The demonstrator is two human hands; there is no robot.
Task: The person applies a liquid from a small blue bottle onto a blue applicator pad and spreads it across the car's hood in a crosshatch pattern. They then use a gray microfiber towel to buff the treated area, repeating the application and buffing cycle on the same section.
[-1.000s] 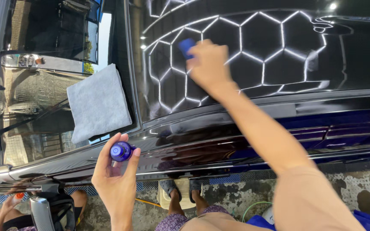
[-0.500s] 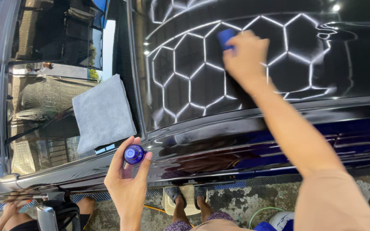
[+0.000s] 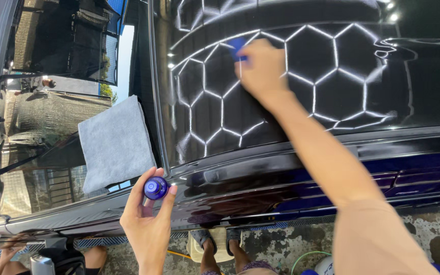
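Observation:
My right hand [image 3: 262, 71] presses a small blue applicator pad [image 3: 237, 47] flat against the glossy black car roof [image 3: 332, 76], which mirrors hexagon-shaped ceiling lights. Most of the pad is hidden under my fingers. My left hand [image 3: 147, 224] is raised near the roof's edge and grips a small round blue bottle [image 3: 155, 188] between thumb and fingers, its top facing me. A folded grey microfibre cloth [image 3: 115, 142] lies on the windscreen glass just left of the roof, a little above my left hand.
The windscreen [image 3: 42, 102] with a wiper arm fills the left side. Below the car's side, my feet stand in sandals on wet concrete [image 3: 281, 244]. A green hose [image 3: 306, 257] and another person's hand [image 3: 8, 252] show at the bottom.
My right hand has slid the blue pad leftwards and slightly up across the roof after going right earlier. The left hand with the bottle stays about where it was.

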